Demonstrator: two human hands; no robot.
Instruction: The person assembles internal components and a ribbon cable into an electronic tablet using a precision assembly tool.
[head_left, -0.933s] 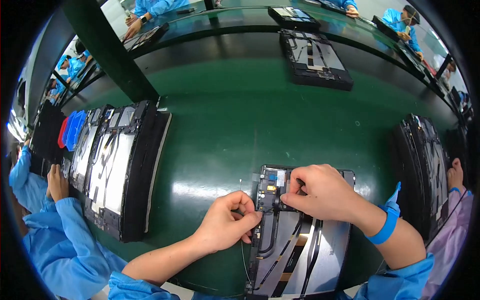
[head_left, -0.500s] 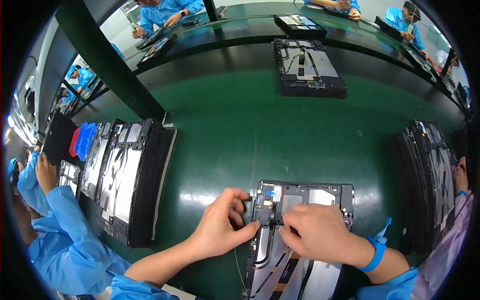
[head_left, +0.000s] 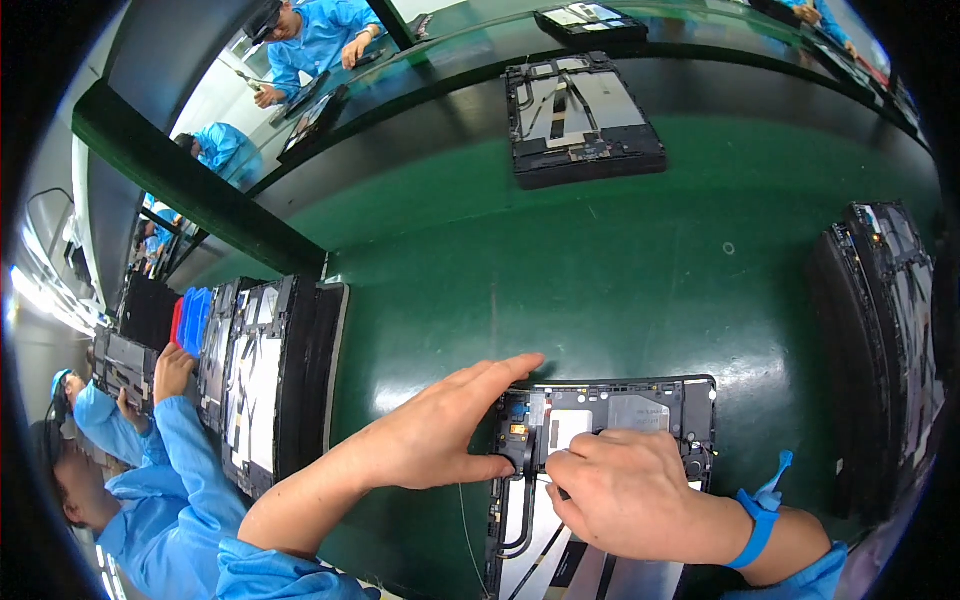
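Note:
An opened tablet housing [head_left: 571, 424] lies in front of me, its silver plate, black frame and dark flat cables showing. My left hand [head_left: 430, 425] is open at its upper left: the thumb presses the left edge and the fingers stretch over the top corner. Over the middle of the housing, my right hand [head_left: 625, 490] is closed in a pinch near a black cable [head_left: 529, 515]. A small dark bit shows below its fingertips, too hidden to name. Around my right wrist sits a blue strap [head_left: 757, 530]. A thin wire [head_left: 466, 530] hangs below my left hand.
Stacks of similar housings stand on the green table at left [head_left: 255, 370] and right [head_left: 880, 330]. Another stack [head_left: 585, 120] lies at the far side. Blue trays [head_left: 195, 318] sit beyond the left stack. Co-workers in blue work at left and across a green post [head_left: 200, 180].
My left fingers have gone from curled to stretched out over the housing's top corner. My right hand stays pinched over the housing, slightly lower. The whole view has tilted and shifted.

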